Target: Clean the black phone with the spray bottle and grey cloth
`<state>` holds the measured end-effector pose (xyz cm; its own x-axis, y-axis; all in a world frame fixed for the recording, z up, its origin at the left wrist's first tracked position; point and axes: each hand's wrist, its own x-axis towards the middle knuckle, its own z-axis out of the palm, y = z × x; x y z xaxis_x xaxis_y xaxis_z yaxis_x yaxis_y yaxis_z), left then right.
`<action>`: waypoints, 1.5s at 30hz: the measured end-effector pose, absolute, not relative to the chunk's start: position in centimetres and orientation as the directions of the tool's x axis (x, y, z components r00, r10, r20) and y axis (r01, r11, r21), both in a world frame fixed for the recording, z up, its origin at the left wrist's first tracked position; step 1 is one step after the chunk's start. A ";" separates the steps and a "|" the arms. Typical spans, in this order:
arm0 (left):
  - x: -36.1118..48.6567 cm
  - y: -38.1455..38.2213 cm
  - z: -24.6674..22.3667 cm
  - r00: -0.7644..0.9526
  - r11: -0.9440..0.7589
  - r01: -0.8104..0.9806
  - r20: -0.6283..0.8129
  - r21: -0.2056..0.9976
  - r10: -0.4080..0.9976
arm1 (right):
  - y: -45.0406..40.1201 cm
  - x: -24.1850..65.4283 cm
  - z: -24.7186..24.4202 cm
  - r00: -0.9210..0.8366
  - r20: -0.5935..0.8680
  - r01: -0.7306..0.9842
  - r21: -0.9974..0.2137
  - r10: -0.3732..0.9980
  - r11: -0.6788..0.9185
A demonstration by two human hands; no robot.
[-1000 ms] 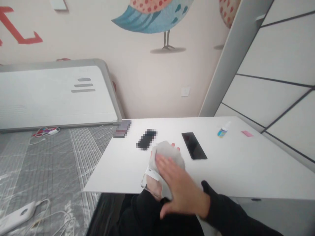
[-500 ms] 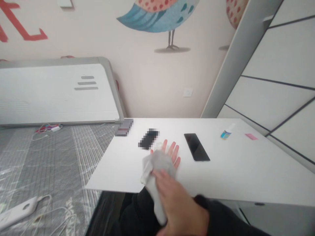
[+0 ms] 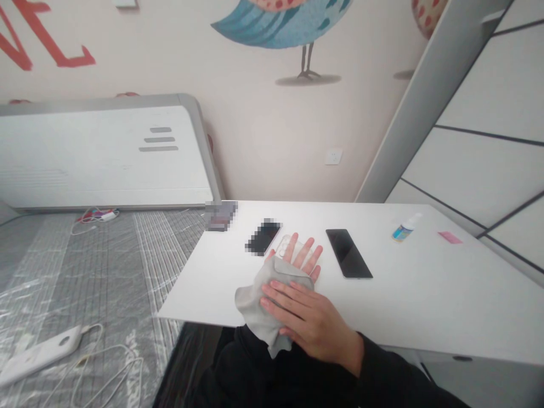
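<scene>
Down came our right hand, clamping the grey cloth onto our left hand. We spread those fingers open over a clear phone case.

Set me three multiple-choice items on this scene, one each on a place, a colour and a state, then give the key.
1. Where does the small bottle with a blue label stand?
A) on the grey mat
B) on the white table
C) inside the cloth

2. What colour is the cloth under the right hand?
A) grey
B) red
C) blue

3. How is the black smartphone placed?
A) standing on edge
B) held in the air
C) lying flat

1: B, it stands near the table's far edge.
2: A, grey shows around the fingers.
3: C, it lies flat on the tabletop, apart from the hands.
</scene>
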<state>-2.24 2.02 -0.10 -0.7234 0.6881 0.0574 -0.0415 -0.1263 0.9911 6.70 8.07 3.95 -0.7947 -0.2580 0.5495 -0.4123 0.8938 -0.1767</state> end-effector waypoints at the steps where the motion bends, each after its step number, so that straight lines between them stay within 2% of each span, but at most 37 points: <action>1: -2.8 1.9 0.5 -0.631 -0.143 -0.179 -0.002 0.973 0.776 | 8.1 6.9 3.6 -0.772 0.574 -0.442 -0.176 -0.273 0.880; 4: -4.5 1.9 2.9 -0.527 -0.191 -0.319 -0.007 0.928 0.850 | 9.6 7.2 3.1 -0.702 0.687 -0.459 -0.232 -0.190 0.858; 7: -5.4 1.5 4.9 -0.527 -0.292 -0.391 0.048 0.873 0.849 | 13.2 6.9 4.2 -0.613 0.785 -0.301 -0.332 0.085 0.894; 8: -5.6 1.2 5.4 -0.544 -0.299 -0.373 0.054 0.878 0.838 | 14.6 6.7 4.8 -0.588 0.790 -0.222 -0.364 0.173 0.905; 9: -5.7 0.9 5.8 -0.567 -0.287 -0.331 0.054 0.899 0.822 | 15.9 6.5 5.4 -0.582 0.758 -0.071 -0.409 0.295 0.910; 10: -5.9 0.6 6.0 -0.589 -0.260 -0.280 0.048 0.924 0.807 | 16.9 6.2 5.9 -0.581 0.744 0.017 -0.394 0.330 0.919; 12: -6.3 0.0 6.3 -0.628 -0.201 -0.194 0.036 0.960 0.777 | 17.8 5.8 6.3 -0.573 0.718 0.101 -0.417 0.395 0.904; 13: -6.5 -0.1 6.3 -0.641 -0.188 -0.172 0.035 0.967 0.767 | 17.4 5.8 6.2 -0.582 0.692 0.087 -0.469 0.427 0.879; 15: -6.6 -0.2 6.1 -0.650 -0.208 -0.157 0.058 0.965 0.758 | 15.2 5.7 5.2 -0.647 0.567 -0.004 -0.672 0.510 0.741; 17: -6.3 0.1 5.5 -0.658 -0.251 -0.089 0.132 0.964 0.742 | 11.9 5.4 3.7 -0.786 0.357 -0.105 -0.882 0.505 0.460; 18: -6.0 0.2 5.2 -0.653 -0.245 -0.006 0.182 0.969 0.736 | 10.3 5.1 3.0 -0.835 0.289 -0.155 -0.940 0.468 0.304; 20: -5.4 0.6 4.7 -0.613 -0.151 0.244 0.273 0.958 0.742 | 7.9 4.4 1.8 -0.886 0.192 -0.197 -0.980 0.422 0.031; 23: -5.3 1.0 4.6 -0.497 0.037 0.563 0.303 0.826 0.813 | 7.1 3.1 0.6 -0.877 0.049 -0.195 -0.945 0.478 -0.261; 26: -7.5 1.6 5.0 -0.480 0.200 0.720 0.268 0.665 0.835 | 8.8 2.4 -0.8 -0.838 -0.073 -0.217 -0.866 0.541 -0.451; 28: -9.8 2.1 5.0 -0.570 0.421 0.780 0.248 0.463 0.783 | 10.2 2.4 -1.7 -0.823 -0.088 -0.239 -0.842 0.561 -0.483; 30: -12.0 2.8 4.6 -0.676 0.632 0.736 0.210 0.243 0.707 | 11.1 2.5 -2.3 -0.832 -0.073 -0.241 -0.845 0.549 -0.477; 31: -13.0 3.1 4.3 -0.693 0.660 0.721 0.199 0.212 0.693 | 11.4 2.6 -2.4 -0.838 -0.067 -0.239 -0.848 0.542 -0.474; 35: -15.5 3.7 3.3 -0.680 0.652 0.732 0.159 0.198 0.715 | 11.3 2.7 -1.9 -0.831 -0.111 -0.244 -0.807 0.545 -0.538; 38: -15.7 3.2 3.7 -0.668 0.634 0.743 0.176 0.214 0.723 | 10.7 2.6 -1.0 -0.797 -0.196 -0.287 -0.709 0.571 -0.644; 45: -9.6 -1.0 6.2 -0.513 0.411 0.835 0.246 0.367 0.822 | 9.4 3.2 1.2 -0.730 -0.339 -0.399 -0.492 0.593 -0.774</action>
<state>-9.56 -0.99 6.18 -0.5132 0.8222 0.2462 0.8345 0.4110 0.3669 3.21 9.41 1.20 -0.7303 0.5930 -0.3393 -0.3995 -0.7735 -0.4921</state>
